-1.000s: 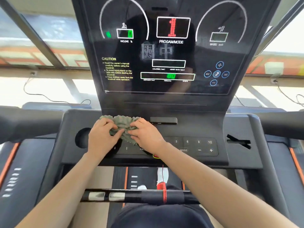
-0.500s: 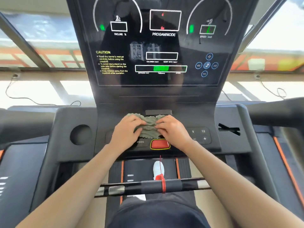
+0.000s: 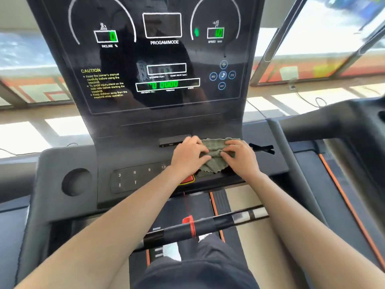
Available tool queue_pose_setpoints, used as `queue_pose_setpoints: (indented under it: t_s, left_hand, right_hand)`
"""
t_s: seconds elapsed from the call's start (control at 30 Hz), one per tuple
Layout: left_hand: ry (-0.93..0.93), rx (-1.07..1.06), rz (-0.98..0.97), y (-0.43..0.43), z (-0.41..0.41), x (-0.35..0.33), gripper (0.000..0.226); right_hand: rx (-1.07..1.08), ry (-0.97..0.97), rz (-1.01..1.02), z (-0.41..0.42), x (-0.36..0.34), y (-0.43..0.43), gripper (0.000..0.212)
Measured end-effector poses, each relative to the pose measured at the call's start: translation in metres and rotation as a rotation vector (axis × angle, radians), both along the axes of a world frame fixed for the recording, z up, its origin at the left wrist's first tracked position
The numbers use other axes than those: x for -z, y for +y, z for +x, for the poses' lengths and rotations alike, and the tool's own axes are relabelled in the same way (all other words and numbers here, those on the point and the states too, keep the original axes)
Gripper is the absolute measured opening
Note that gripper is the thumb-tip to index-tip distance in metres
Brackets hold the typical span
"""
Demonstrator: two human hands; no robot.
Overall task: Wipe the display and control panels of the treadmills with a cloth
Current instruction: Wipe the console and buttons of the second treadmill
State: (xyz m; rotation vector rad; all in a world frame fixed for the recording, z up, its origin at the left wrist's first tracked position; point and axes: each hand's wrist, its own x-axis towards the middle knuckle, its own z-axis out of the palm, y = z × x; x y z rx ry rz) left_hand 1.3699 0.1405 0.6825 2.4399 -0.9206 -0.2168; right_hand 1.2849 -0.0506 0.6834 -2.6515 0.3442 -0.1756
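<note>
A crumpled grey-green cloth (image 3: pixel 214 155) lies on the right part of the treadmill's dark control panel (image 3: pixel 135 178), just below the tall black display (image 3: pixel 162 59) with its green digits. My left hand (image 3: pixel 188 157) grips the cloth's left side with bent fingers. My right hand (image 3: pixel 241 159) grips its right side, fingers curled into the folds. The two hands almost touch over the cloth. My left wrist partly covers the red stop button (image 3: pixel 187 179). Number keys show on the panel to the left of my hands.
A round cup holder (image 3: pixel 76 181) sits at the console's left, and a dark slot (image 3: pixel 262 148) lies right of my hands. A black handlebar (image 3: pixel 218 224) with a red safety clip (image 3: pixel 189 221) crosses below. Neighbouring treadmill rails (image 3: pixel 333 122) flank both sides, with windows behind.
Both hands slid the cloth rightward along the control panel, from its left keys past the red button to the right end. The left number keys are now uncovered.
</note>
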Motion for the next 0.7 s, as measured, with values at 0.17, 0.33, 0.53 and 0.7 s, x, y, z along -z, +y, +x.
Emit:
queue_pose_setpoints:
  t_s: [0.17,0.33,0.53,0.7]
  left_hand:
    - [0.002,0.037,-0.009,-0.042,-0.021,0.004,0.016]
    - [-0.091,0.06,-0.141,-0.056,-0.065,0.022,0.008]
    - [-0.332,0.119,-0.203,-0.026,-0.099,0.038,0.014]
    - [-0.412,0.019,-0.164,0.014,-0.103,0.05,0.012]
  right_hand:
    - [0.089,0.049,0.047,-0.021,-0.002,-0.031,0.007]
    - [0.104,-0.043,0.005,-0.063,0.003,-0.035,0.008]
    - [-0.026,-0.151,-0.063,-0.091,0.022,-0.014,0.017]
    - [-0.162,-0.204,-0.051,-0.083,0.029,0.017,0.016]
